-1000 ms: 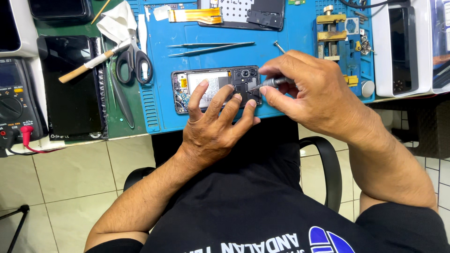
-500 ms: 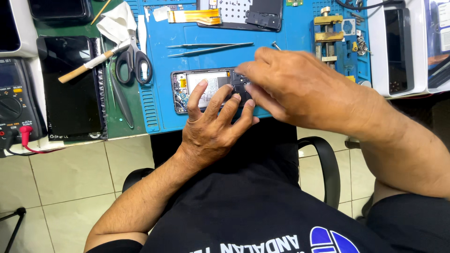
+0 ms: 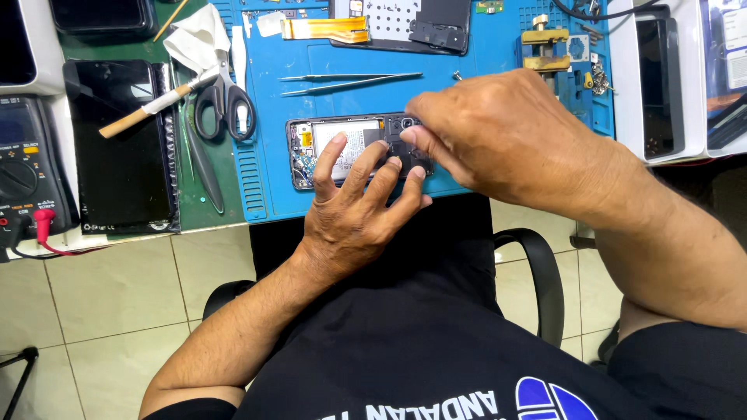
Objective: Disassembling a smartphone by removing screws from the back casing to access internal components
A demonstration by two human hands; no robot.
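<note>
Dark phone screen on green mat, left; white box at right.

opened phone's right end hidden under right hand, multimeter cut off at left edge

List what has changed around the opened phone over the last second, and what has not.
The right hand held a small tool at the phone's camera end a second ago; the tool no longer shows, and the hand has shifted left, its fingertips now on that end of the opened phone. The left hand stays spread on the phone. The tweezers, scissors and blue mat have not moved.
</note>
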